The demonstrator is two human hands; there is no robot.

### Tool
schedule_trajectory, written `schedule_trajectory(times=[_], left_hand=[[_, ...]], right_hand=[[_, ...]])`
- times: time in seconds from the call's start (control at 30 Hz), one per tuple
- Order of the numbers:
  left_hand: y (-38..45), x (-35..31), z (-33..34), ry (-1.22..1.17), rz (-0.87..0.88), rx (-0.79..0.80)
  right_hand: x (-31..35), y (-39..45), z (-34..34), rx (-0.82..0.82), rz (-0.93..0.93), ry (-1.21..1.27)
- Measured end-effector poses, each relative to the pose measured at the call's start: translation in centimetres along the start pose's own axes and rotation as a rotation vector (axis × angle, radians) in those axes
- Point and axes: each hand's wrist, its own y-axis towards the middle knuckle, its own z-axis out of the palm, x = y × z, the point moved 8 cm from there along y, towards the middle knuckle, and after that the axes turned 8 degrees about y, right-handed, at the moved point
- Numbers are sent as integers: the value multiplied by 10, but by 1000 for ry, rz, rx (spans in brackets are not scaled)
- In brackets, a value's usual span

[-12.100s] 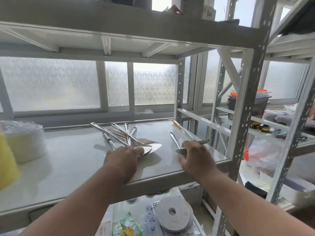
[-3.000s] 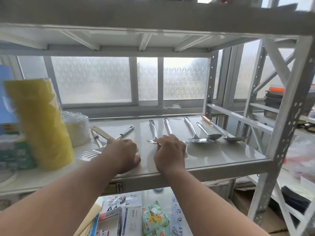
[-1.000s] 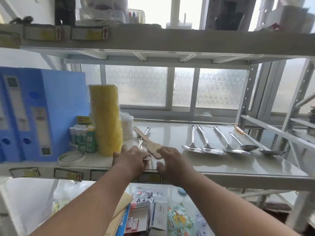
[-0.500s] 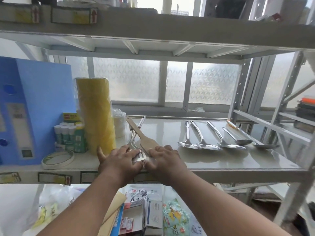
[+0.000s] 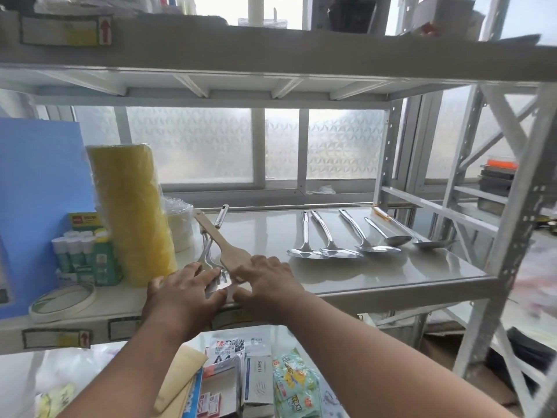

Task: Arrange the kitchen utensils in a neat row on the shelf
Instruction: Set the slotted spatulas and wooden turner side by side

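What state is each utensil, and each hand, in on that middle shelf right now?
Five metal ladles and spoons: lying flat, side by side, bowls toward the shelf's front edge.
Wooden spatula: lying flat, crossing the slotted turner's handle.
Slotted metal turner: flat, head partly under the fingers.
Left hand: palm down on the turner's head.
Right hand: palm down by the spatula's blade.
Shelf: holds them all.

Storeroom or stockroom, mixed supplies. White slotted-steel racks [image 5: 509,230] with labelled shelf edges [image 5: 64,33], frosted windows [image 5: 196,146] behind. Office stock at the shelf's left end: blue binder [image 5: 36,188], glue sticks [image 5: 75,251], tape rolls [image 5: 132,212]. Packaged goods [image 5: 295,384] on the shelf below. More racks with boxes [image 5: 497,182] at right.
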Motion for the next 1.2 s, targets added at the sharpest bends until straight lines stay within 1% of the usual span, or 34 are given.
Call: schedule_trajectory(times=[0.2, 0.37, 0.43, 0.57, 0.67, 0.83, 0.87, 0.97, 1.07, 1.2], left_hand=[[3, -1, 2, -5, 10, -12], [8, 1, 8, -53, 5, 14], [6, 2, 7, -67, 2, 15], [2, 2, 3, -65, 5, 3], [1, 0, 0, -57, 21, 18], [1, -3, -2, -52, 48, 50], [0, -5, -2, -58, 44, 56], [-1, -7, -3, -75, 33, 72], [0, -5, -5, -82, 20, 73], [-1, -3, -4, -81, 20, 89]], right_hand=[[0, -7, 2, -19, 12, -34], [2, -10, 4, -47, 11, -120], [-2, -7, 4, -72, 45, -83], [-9, 8, -6, -107, 132, 67], [-11, 21, -17, -93, 171, 151], [-11, 41, -21, -28, 221, 32], [-11, 44, -22, -27, 220, 16], [-10, 50, -27, -93, 189, 1], [-5, 51, -18, -82, 176, -1], [-12, 54, -19, -29, 289, 38]])
